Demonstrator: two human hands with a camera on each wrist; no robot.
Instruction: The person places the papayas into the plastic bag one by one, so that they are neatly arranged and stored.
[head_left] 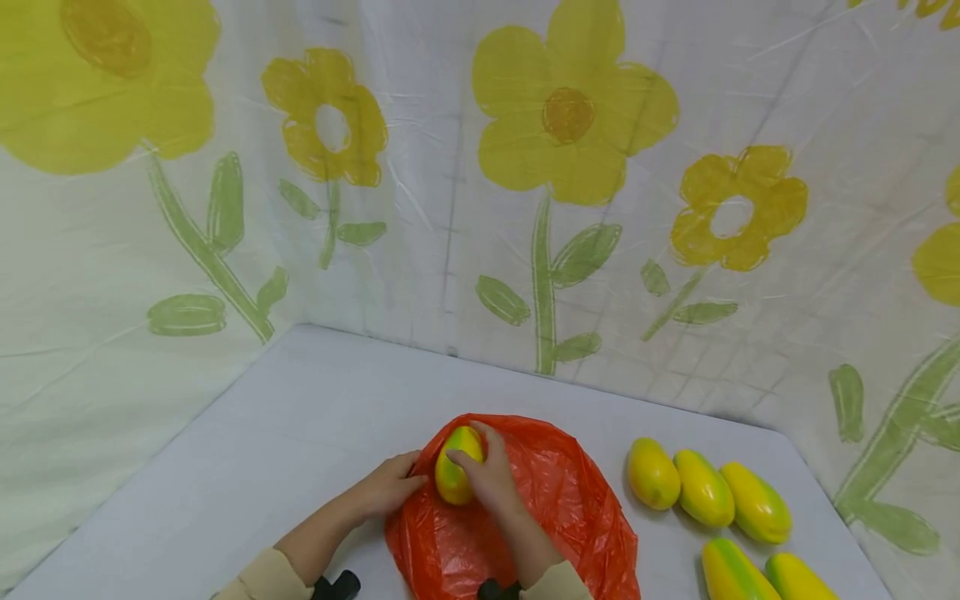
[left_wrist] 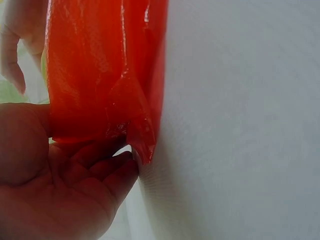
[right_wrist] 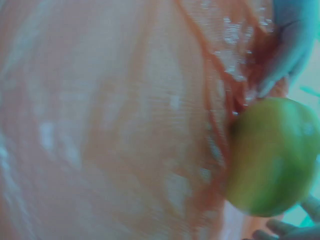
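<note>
A red plastic bag [head_left: 555, 475] lies spread with its mouth open, near the front of the table. At its left edge my left hand [head_left: 393, 483] pinches the plastic between thumb and fingers, seen close up in the left wrist view with the bag [left_wrist: 100, 75] hanging over the fingers. My right hand [head_left: 491, 479] holds a yellow-green mango [head_left: 452, 485] over the bag's left inner side, thumb across its front. The same mango [right_wrist: 272, 160] looks blurred in the right wrist view, where only some fingertips [right_wrist: 285, 230] show beside it.
Several more mangoes lie right of the bag: a row of three, with a mango [head_left: 701, 489] in the middle, and others nearer the front, including a mango [head_left: 738, 575]. A white table [head_left: 285, 433] carries everything. Behind it hangs a flower-printed curtain [head_left: 420, 250].
</note>
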